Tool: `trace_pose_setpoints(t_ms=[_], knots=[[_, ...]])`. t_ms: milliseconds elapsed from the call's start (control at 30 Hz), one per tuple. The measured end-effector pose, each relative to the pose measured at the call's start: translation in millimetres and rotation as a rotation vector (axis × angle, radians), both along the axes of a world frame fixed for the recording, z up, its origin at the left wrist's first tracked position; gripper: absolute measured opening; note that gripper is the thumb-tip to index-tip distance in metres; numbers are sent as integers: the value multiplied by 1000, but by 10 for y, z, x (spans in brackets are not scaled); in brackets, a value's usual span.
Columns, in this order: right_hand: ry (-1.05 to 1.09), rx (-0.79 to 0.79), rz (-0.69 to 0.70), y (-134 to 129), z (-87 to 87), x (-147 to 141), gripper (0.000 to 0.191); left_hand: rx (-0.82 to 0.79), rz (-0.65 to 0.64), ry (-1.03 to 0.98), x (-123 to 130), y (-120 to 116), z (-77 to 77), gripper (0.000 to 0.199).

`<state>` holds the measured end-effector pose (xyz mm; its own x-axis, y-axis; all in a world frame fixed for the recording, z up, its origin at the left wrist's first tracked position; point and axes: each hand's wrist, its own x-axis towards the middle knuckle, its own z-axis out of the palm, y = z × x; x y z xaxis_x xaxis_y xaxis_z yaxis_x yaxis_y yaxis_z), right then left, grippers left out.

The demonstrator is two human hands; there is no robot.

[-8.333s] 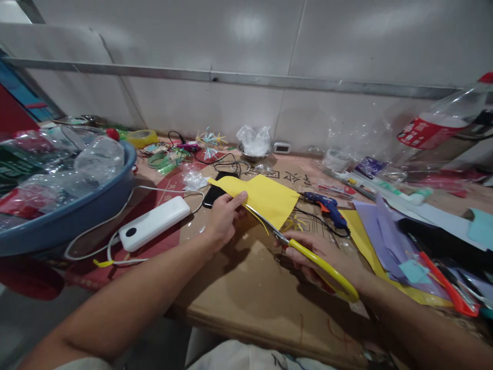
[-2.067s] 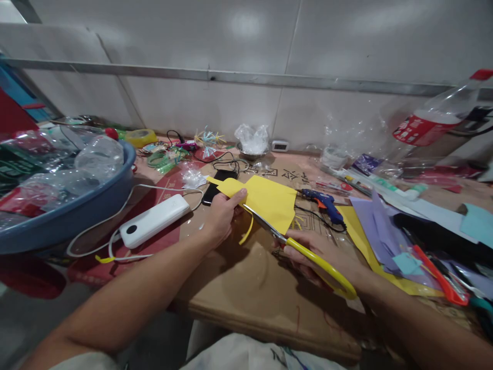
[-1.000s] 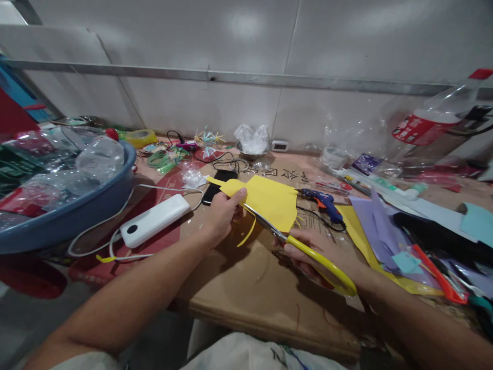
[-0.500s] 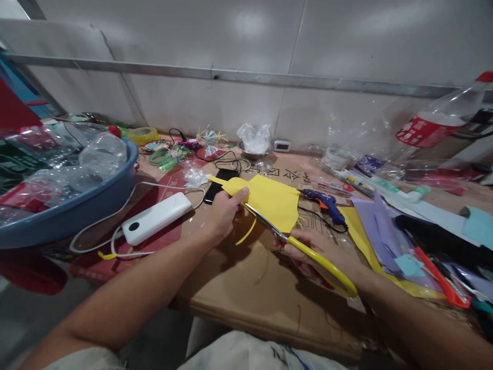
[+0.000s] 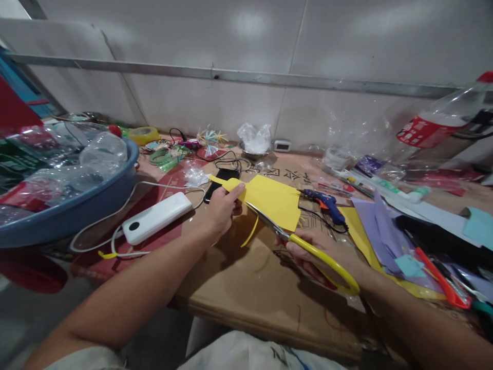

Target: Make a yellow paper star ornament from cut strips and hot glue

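My left hand [image 5: 225, 209] pinches the left part of a yellow sheet of paper [image 5: 273, 200], thumb on top. The sheet is held above the cardboard, and a narrow tab sticks out at its far left. Yellow-handled scissors [image 5: 321, 259] are in my right hand [image 5: 304, 252], fingers wrapped about the handle loops. Their blades lie along the sheet's near edge, the tips close to my left fingers. A thin curled yellow strip [image 5: 251, 231] dangles below the blades. Behind my left hand lies a black phone [image 5: 221, 185], partly covered by the paper.
A blue glue gun [image 5: 327, 205] lies right of the sheet, near purple paper [image 5: 379, 231] and a red-orange cutter [image 5: 442, 280]. At left are a white power bank [image 5: 157, 218] with a cable and a blue basin [image 5: 115, 198] of plastic bottles. Cardboard [image 5: 246, 288] covers the table.
The scissors and my right hand have shifted very slightly right. The hanging strip has swung a little to the right, and my left thumb has moved slightly left.
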<state>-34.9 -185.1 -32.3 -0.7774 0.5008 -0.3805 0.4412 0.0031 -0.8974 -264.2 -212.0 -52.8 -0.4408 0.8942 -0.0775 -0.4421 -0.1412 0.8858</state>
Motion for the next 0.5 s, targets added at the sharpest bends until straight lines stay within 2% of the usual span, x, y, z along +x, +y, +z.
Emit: trace_pose_setpoints(t_ms=[233, 500], knots=[[-26, 51, 23, 5, 37, -26, 54, 15, -24, 32, 2, -9, -14, 45], [52, 25, 60, 26, -55, -37, 46, 18, -35, 43, 9, -21, -32, 40]])
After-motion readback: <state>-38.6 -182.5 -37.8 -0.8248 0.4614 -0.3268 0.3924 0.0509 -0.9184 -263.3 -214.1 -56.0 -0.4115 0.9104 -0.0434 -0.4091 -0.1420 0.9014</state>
